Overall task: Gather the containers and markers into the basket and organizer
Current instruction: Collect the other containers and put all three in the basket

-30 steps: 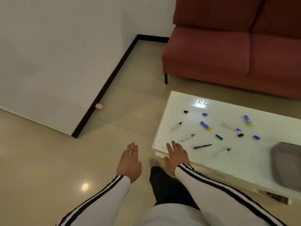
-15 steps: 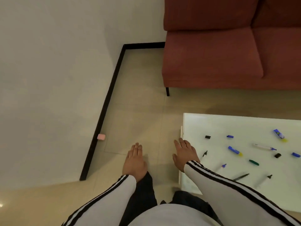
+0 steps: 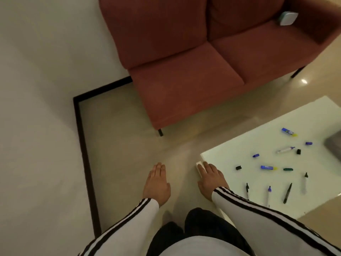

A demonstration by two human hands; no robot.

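Several markers and loose caps lie scattered on the white low table point(image 3: 228, 156) at the right: a blue and yellow marker point(image 3: 289, 132), another blue and yellow one point(image 3: 268, 167), a white marker with a blue tip point(image 3: 285, 149), a black pen point(image 3: 287, 193) and a green cap point(image 3: 288, 169). A grey container point(image 3: 334, 145) shows at the right edge, cut off by the frame. My left hand point(image 3: 156, 183) hovers flat over the floor, holding nothing. My right hand point(image 3: 210, 178) is flat and spread over the table's near left corner, holding nothing.
A red sofa point(image 3: 184, 80) stands beyond the table, with a small white and teal box point(image 3: 287, 18) on its far seat. A white wall with black skirting point(image 3: 83, 145) runs along the left. My dark trouser legs point(image 3: 199, 228) are below, on the beige floor.
The view has swung right and turned, so the sofa fills the top and the table has shifted. Both hands stay flat and empty; the right one sits nearer the table's corner.
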